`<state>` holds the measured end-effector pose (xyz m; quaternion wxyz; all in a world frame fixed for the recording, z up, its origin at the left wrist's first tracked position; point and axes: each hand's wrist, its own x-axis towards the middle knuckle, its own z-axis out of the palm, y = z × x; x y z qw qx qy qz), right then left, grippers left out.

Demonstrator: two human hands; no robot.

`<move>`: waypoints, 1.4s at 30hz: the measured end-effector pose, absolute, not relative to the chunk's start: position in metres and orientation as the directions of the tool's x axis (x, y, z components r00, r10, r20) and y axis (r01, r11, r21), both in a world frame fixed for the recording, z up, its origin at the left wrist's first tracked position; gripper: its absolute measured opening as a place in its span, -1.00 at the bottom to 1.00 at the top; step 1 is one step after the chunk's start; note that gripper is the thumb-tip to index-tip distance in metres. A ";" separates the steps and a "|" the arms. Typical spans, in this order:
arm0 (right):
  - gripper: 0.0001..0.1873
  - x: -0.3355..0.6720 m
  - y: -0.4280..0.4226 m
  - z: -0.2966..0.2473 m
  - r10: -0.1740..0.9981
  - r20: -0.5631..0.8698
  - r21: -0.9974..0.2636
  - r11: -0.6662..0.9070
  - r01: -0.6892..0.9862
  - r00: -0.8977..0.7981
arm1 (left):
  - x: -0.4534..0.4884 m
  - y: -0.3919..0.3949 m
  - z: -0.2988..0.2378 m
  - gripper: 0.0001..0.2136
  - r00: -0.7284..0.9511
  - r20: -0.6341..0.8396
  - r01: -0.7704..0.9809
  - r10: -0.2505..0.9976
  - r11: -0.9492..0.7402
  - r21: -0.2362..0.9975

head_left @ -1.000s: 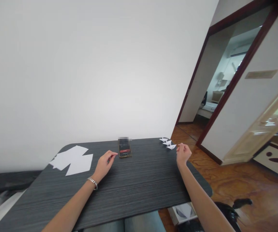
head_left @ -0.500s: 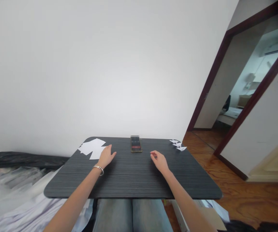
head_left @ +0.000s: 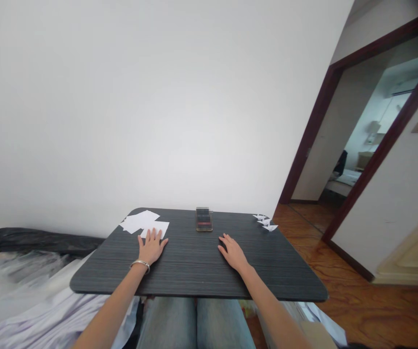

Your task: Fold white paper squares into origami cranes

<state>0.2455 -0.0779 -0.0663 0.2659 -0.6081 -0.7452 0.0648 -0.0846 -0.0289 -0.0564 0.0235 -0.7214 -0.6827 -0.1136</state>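
My left hand [head_left: 151, 247] has its fingers spread, the tips over the near edge of a white paper sheet [head_left: 161, 228]. Beyond that sheet lie several more overlapping white papers [head_left: 139, 220] at the table's far left. My right hand [head_left: 232, 251] rests palm down on the dark table, fingers stretched out, with nothing in it. Between and beyond the hands, a phone-like device on a stand [head_left: 204, 222] is at the far edge, its screen blurred. Several small folded white paper cranes [head_left: 267, 223] sit in a row at the far right corner.
The dark wood-grain table [head_left: 194, 271] stands against a white wall [head_left: 194, 106]. Clothes and plastic bags [head_left: 38, 300] are heaped at the left. A box with papers [head_left: 314, 320] is below the right edge. A doorway [head_left: 325, 131] opens at the right.
My left hand has drawn back and spread its fingers, and the near paper sheet sits further right. My right hand has uncurled and lowered flat toward the table. The view has shifted slightly.
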 end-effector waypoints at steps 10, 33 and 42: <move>-0.55 0.248 -0.076 -0.069 0.942 0.308 -0.395 0.255 0.882 -0.134 | -0.080 -0.040 -0.056 -0.48 0.294 0.136 0.942 0.946 -0.311 0.129; -0.60 0.250 -0.076 -0.069 0.939 0.316 -0.432 0.267 0.861 -0.133 | -0.014 -0.097 -0.033 -0.58 0.790 0.113 0.548 0.603 -0.776 0.312; -0.60 0.251 -0.077 -0.068 0.937 0.322 -0.448 0.275 0.851 -0.133 | -0.008 -0.099 -0.028 -0.74 0.673 0.306 0.540 0.674 -0.730 0.420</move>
